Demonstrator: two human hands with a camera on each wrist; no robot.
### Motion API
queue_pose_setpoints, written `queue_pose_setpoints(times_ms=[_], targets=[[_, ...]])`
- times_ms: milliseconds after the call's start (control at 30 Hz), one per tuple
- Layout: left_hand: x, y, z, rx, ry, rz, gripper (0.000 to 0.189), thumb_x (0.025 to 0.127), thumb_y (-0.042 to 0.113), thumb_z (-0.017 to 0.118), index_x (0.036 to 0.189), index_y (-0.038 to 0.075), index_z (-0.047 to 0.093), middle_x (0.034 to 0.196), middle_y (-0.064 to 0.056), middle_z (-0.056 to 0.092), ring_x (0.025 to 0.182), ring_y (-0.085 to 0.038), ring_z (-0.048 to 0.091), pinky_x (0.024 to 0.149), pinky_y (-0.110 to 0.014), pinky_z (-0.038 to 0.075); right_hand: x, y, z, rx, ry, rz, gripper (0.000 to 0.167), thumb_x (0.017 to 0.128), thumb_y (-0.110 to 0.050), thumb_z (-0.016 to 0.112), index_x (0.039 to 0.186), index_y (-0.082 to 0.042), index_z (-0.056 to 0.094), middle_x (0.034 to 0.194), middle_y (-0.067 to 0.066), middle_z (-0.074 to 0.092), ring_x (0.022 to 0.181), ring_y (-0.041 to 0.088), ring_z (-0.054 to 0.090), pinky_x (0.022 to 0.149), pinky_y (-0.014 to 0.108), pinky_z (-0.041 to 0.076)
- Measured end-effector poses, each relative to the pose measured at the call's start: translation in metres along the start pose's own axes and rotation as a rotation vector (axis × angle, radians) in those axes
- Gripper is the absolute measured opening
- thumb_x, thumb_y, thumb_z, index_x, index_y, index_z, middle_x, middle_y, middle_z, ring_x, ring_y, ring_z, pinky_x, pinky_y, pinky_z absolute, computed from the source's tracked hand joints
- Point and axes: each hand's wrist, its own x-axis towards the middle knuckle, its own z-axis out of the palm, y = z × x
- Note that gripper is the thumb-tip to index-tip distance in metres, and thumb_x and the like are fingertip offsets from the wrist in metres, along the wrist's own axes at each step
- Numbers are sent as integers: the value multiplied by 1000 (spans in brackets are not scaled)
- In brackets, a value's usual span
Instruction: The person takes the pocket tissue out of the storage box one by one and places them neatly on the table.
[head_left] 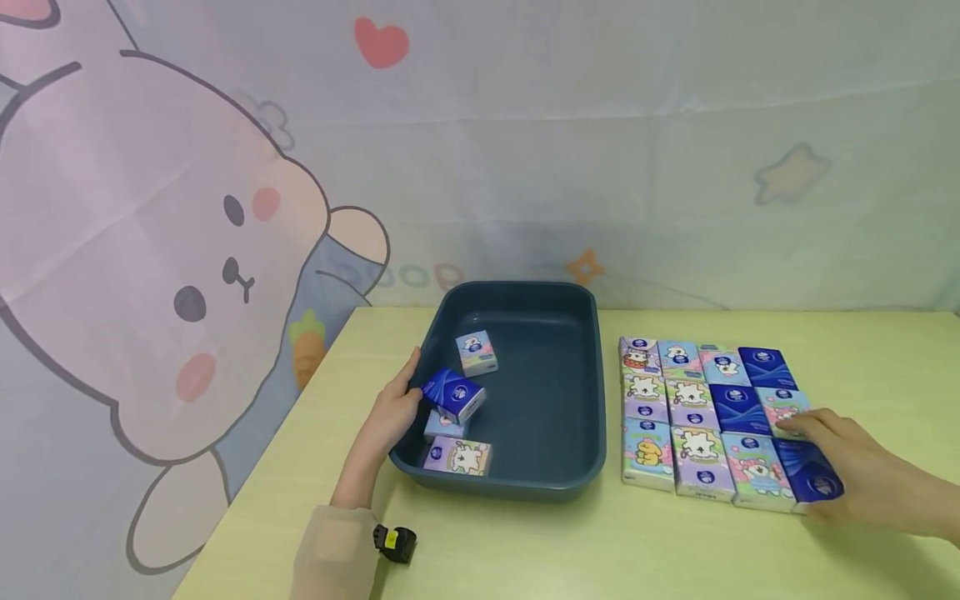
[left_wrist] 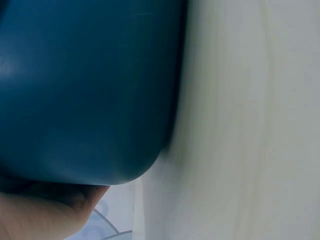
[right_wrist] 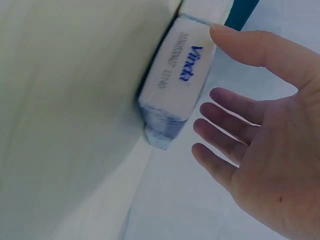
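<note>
On the table's left half stands a dark blue plastic basin (head_left: 536, 400). My left hand (head_left: 392, 412) grips its left rim; in the left wrist view part of that hand (left_wrist: 47, 212) shows against the basin's outer wall (left_wrist: 85, 95). Four small tissue packs, one dark blue (head_left: 456, 395), lie inside along the left side. To the right, my right hand (head_left: 873, 479) hovers at the near right corner of a block of tissue packs (head_left: 701, 446), by a dark blue tissue pack (head_left: 810, 473). In the right wrist view its fingers are spread, beside a pack's white end (right_wrist: 175, 67).
A pale yellow-green table (head_left: 517, 550) carries everything. Behind it hangs a cloth (head_left: 600, 150) printed with a cartoon rabbit. A black strap-like device (head_left: 396, 543) sits at my left wrist, against the sleeve (head_left: 333, 550).
</note>
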Motion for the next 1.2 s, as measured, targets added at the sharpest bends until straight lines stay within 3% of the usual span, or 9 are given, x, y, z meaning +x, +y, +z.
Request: queue_pose_setpoints(times_ms=[200, 367, 567, 767, 967, 1200], targets=[[0, 0, 1, -3, 2, 2, 61, 98, 10, 33, 156, 19, 15, 163, -6, 15, 150, -32, 12, 120, -53, 12, 6, -13, -11, -20, -20, 47, 90, 63, -24, 86, 135, 1, 38, 131, 30, 42, 116, 49, 40, 91, 69, 40], [1, 0, 1, -3, -1, 4, 61, 98, 10, 33, 156, 18, 15, 163, -6, 15, 150, -32, 11, 120, -52, 12, 11, -33, -20, -15, 21, 16, 80, 69, -23, 83, 133, -1, 40, 131, 28, 44, 118, 48, 43, 90, 68, 42], [0, 2, 1, -5, -2, 2, 61, 98, 11, 33, 156, 19, 15, 163, -6, 15, 150, -32, 12, 120, -53, 12, 26, -65, -33, 20, 64, -80, 71, 76, -20, 78, 135, -3, 42, 135, 19, 46, 126, 41, 41, 94, 63, 43], [0, 2, 1, -2, -1, 3, 61, 98, 10, 33, 156, 19, 14, 163, -7, 15, 150, -33, 12, 120, -53, 12, 44, -100, -41, -2, 115, -231, 63, 77, -17, 77, 132, -8, 46, 133, 7, 52, 126, 32, 47, 97, 54, 47], [1, 2, 0, -1, 3, 0, 61, 98, 10, 33, 156, 20, 15, 163, -7, 16, 150, -33, 12, 120, -54, 13, 67, -126, -41, 46, 58, -265, 57, 83, -20, 71, 133, -8, 46, 131, 4, 53, 122, 26, 52, 97, 46, 50], [-1, 1, -1, 6, -1, 20, 63, 97, 9, 34, 155, 19, 15, 162, -7, 16, 150, -31, 12, 121, -51, 12, 95, -141, -27, 152, -7, -269, 56, 88, -18, 66, 138, -8, 43, 143, 10, 46, 137, 34, 39, 107, 55, 40]])
